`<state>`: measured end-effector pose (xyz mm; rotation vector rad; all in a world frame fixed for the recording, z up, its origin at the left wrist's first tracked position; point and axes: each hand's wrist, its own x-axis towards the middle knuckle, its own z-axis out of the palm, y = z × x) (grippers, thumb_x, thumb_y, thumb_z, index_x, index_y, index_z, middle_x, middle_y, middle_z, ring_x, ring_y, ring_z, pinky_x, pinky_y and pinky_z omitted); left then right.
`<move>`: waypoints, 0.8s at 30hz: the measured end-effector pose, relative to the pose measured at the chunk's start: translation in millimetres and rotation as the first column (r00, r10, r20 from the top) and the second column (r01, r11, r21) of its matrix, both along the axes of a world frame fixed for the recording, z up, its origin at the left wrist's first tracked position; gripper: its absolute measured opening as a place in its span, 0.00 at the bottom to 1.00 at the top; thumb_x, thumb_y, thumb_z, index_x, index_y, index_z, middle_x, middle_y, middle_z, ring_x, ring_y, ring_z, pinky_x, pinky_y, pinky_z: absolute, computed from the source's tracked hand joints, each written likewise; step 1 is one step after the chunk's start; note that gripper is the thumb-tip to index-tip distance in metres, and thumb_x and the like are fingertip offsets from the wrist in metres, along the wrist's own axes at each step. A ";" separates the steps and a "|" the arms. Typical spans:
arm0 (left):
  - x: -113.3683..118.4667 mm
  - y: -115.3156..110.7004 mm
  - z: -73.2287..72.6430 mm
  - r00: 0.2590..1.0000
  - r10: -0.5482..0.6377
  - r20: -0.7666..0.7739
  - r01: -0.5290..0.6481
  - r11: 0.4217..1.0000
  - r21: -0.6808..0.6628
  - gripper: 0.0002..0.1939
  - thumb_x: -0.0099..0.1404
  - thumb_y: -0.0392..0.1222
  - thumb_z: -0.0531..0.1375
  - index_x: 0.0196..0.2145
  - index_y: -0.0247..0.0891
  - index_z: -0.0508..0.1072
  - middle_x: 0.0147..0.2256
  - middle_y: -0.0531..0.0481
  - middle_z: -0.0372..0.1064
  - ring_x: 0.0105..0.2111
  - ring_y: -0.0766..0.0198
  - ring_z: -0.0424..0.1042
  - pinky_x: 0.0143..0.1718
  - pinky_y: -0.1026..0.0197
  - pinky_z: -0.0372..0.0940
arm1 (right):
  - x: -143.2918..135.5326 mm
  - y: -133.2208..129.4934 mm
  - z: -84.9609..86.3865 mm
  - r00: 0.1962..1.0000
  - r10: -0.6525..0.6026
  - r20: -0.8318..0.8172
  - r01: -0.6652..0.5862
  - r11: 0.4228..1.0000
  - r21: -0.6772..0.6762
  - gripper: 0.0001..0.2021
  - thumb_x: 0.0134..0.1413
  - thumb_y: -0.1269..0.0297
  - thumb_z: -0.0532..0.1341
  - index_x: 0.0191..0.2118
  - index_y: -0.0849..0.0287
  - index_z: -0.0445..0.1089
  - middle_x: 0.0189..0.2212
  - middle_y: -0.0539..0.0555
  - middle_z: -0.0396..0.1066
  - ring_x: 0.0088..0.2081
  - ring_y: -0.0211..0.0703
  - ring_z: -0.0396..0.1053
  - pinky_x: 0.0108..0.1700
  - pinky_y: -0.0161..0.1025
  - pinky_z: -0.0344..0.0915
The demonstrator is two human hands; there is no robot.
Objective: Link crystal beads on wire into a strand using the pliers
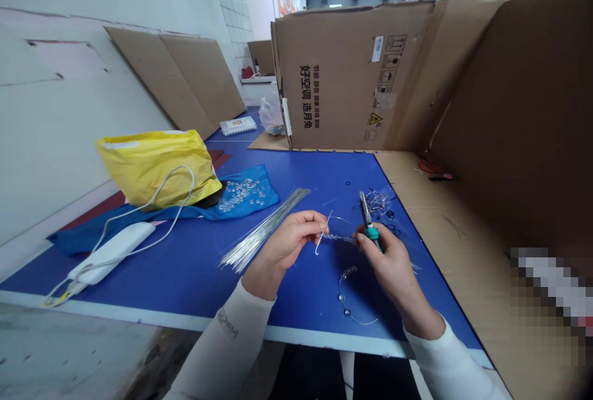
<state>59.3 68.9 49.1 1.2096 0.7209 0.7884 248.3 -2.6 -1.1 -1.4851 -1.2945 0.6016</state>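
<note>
My left hand (301, 233) pinches a thin wire piece (319, 243) with a hooked lower end. A strand of small clear beads (338, 237) stretches from there to my right hand (382, 249). Green-handled pliers (371, 233) are held in my right hand, their jaws pointing up and away, and its thumb and forefinger are at the strand's end. Below the hands, a curved wire with clear beads (347, 312) lies on the blue table (306, 320). Left of my left hand is a bundle of straight silvery wires (264, 230).
Clear beads (241, 193) lie on blue cloth (266, 187) beside a yellow bag (157, 165). A white power strip (113, 252) with a cable sits left. Wire pieces (378, 201) lie behind the pliers. Large cardboard (343, 91) stands at the back and right.
</note>
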 end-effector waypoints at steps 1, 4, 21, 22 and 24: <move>-1.2 1.1 0.1 1.000 0.008 -0.008 -0.008 1.000 0.006 0.03 0.53 0.35 0.64 0.25 0.33 0.74 0.31 0.49 0.67 0.26 0.70 0.62 0.29 0.64 0.56 | 0.4 0.3 -1.0 1.000 -0.005 -0.008 0.005 1.000 0.004 0.12 0.56 0.54 0.59 0.39 0.57 0.71 0.31 0.52 0.73 0.33 0.44 0.68 0.38 0.40 0.63; -5.5 4.5 0.7 1.000 0.016 -0.016 -0.016 1.000 0.027 0.03 0.54 0.36 0.63 0.26 0.33 0.75 0.30 0.49 0.67 0.27 0.69 0.62 0.31 0.63 0.57 | 2.3 2.3 -4.0 0.999 -0.034 -0.026 0.034 0.999 0.001 0.16 0.57 0.51 0.58 0.42 0.58 0.71 0.33 0.54 0.74 0.34 0.45 0.69 0.39 0.41 0.63; -29.7 15.8 15.6 0.955 0.294 -0.042 -0.287 0.949 0.131 0.04 0.49 0.38 0.66 0.23 0.34 0.76 0.28 0.51 0.69 0.26 0.69 0.64 0.29 0.64 0.58 | -26.2 -2.8 0.8 0.631 0.168 0.757 0.001 0.976 -0.218 0.12 0.62 0.57 0.55 0.39 0.59 0.69 0.35 0.60 0.71 0.39 0.51 0.68 0.42 0.43 0.59; -29.8 15.7 15.9 0.955 0.294 -0.040 -0.287 0.949 0.127 0.05 0.49 0.38 0.66 0.24 0.34 0.76 0.28 0.51 0.69 0.26 0.69 0.64 0.29 0.64 0.58 | -27.6 -1.2 0.3 0.597 0.178 0.782 0.009 0.974 -0.228 0.12 0.62 0.56 0.55 0.38 0.59 0.69 0.35 0.60 0.71 0.38 0.51 0.68 0.42 0.44 0.59; -29.6 15.9 15.5 0.956 0.292 -0.032 -0.286 0.951 0.115 0.05 0.49 0.38 0.66 0.24 0.34 0.76 0.27 0.51 0.70 0.25 0.69 0.63 0.29 0.64 0.58 | -30.4 1.9 -1.2 0.546 0.194 0.815 0.014 0.970 -0.241 0.12 0.61 0.56 0.56 0.38 0.59 0.70 0.35 0.60 0.71 0.38 0.52 0.68 0.42 0.45 0.58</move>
